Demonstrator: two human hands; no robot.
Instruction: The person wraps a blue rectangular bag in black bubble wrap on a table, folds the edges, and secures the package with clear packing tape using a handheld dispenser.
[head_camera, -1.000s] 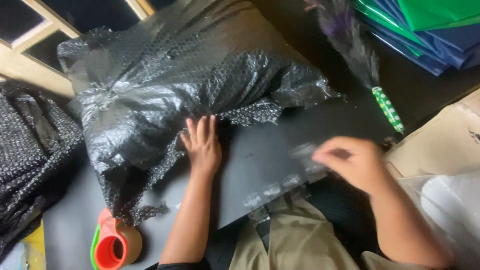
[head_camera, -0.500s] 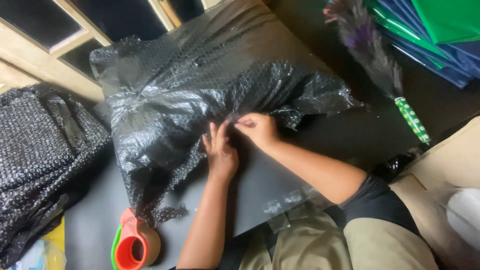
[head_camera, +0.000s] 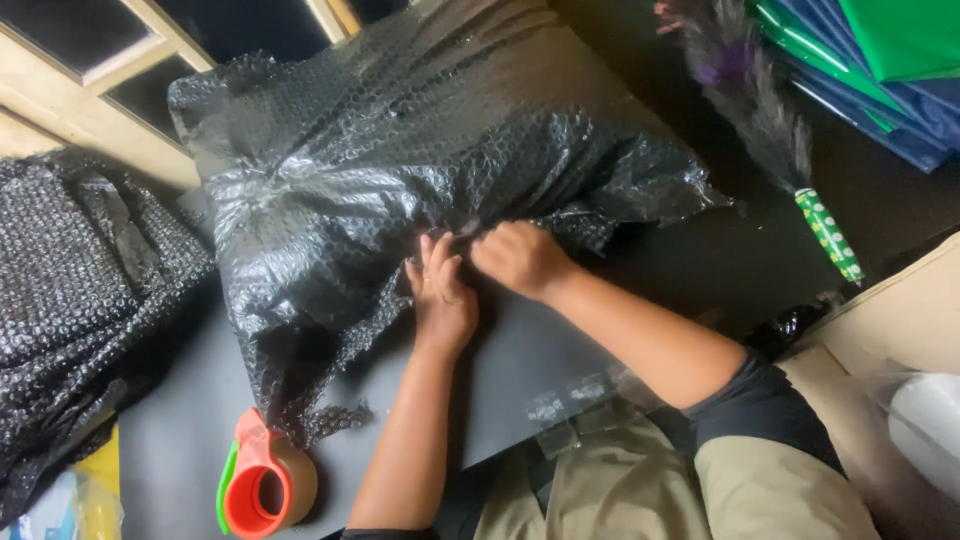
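A bundle wrapped in black bubble wrap is lain across the dark table at twelve o'clock. Its lower edge is pressed flat by the left hand, fingers extended, and pinched by the closed right hand. Sealing appears underway; steady pressure is seemingly required next. An orange tape dispenser is seen at seven o'clock.

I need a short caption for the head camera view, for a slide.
Both hands, left hand and right hand, press on a black bubble-wrapped parcel on a dark table, beside an orange tape dispenser.
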